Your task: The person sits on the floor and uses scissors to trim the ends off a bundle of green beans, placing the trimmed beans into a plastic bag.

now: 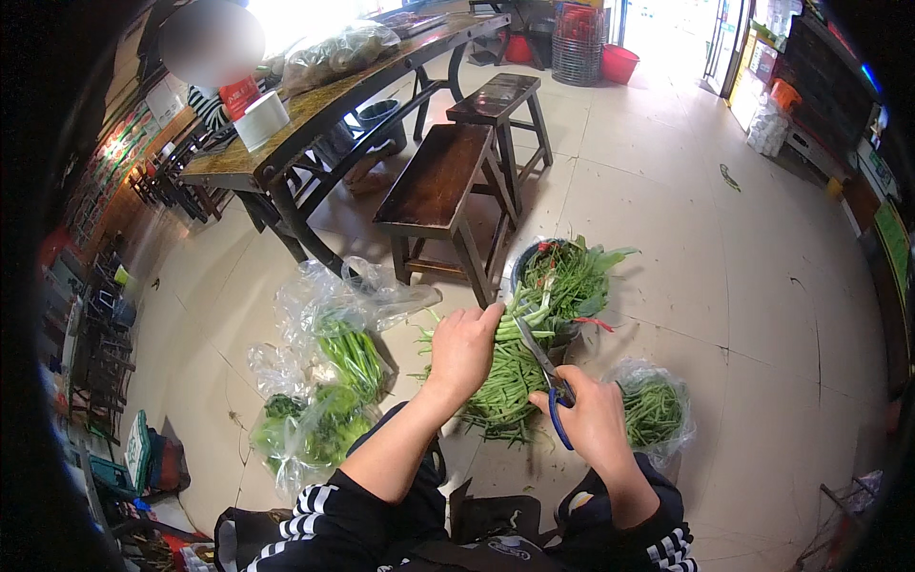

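Clutching green stalks (522,322) with the left hand (462,351), above heaped beans (503,381), just nearer than a bucket (516,267) full of leafy scraps (577,281); far-side fingers hidden. Gripping scissors (545,364) in the right hand (593,415), thumb and fingers curled round blue handles, blades pointing forward-left along a slanting axis, at the stalks. Flanked by bagged greens (351,357) left, bagged beans (655,410) right.

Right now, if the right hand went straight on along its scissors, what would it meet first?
Most likely the green stems in the left hand: the blades of the scissors in the right hand overlap them in this view, though depth leaves contact unclear.
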Motion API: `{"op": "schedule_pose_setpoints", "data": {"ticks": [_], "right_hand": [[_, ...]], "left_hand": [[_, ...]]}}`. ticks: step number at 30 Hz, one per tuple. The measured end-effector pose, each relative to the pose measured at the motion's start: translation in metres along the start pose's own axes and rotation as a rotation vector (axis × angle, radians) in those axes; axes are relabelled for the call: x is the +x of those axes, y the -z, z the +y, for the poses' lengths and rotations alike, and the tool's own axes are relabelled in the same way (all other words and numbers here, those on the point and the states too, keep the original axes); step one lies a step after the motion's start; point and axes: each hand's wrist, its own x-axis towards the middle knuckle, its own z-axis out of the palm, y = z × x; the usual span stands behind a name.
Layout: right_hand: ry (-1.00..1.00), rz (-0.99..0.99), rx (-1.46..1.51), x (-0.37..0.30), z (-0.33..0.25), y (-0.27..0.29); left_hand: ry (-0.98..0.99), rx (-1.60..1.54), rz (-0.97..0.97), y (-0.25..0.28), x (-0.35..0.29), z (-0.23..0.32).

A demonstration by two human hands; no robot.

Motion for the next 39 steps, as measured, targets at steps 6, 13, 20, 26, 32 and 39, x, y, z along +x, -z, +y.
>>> {"op": "schedule_pose_setpoints", "data": {"ticks": [6, 13, 20, 26, 32, 39], "right_hand": [[-0.242, -0.04, 0.367, -0.003, -0.005, -0.001], [-0.101, -0.063, 0.29, -0.003, -0.013, 0.01], [0.045, 0.043, 0.088, -0.001, -0.001, 0.001], [-0.025, -0.039, 0.023, 0.0, -0.002, 0.007], [-0.288, -0.093, 0.495, -0.001, -0.016, 0.01], [-0.216, 0.202, 0.861, 0.012, 0.013, 0.01]], "left_hand": [[0.082, -0.165, -0.072, 0.0, -0.001, -0.003], [0.412, -0.552, -0.297, 0.012, 0.009, -0.002], [0.352, -0.699, -0.358, -0.002, 0.007, -0.009], [0.355, -0.679, -0.387, 0.007, 0.01, 0.001], [0.433, -0.902, -0.517, 0.003, 0.009, -0.007], [0.607, -1.535, -0.882, 0.029, 0.007, 0.013]]}}
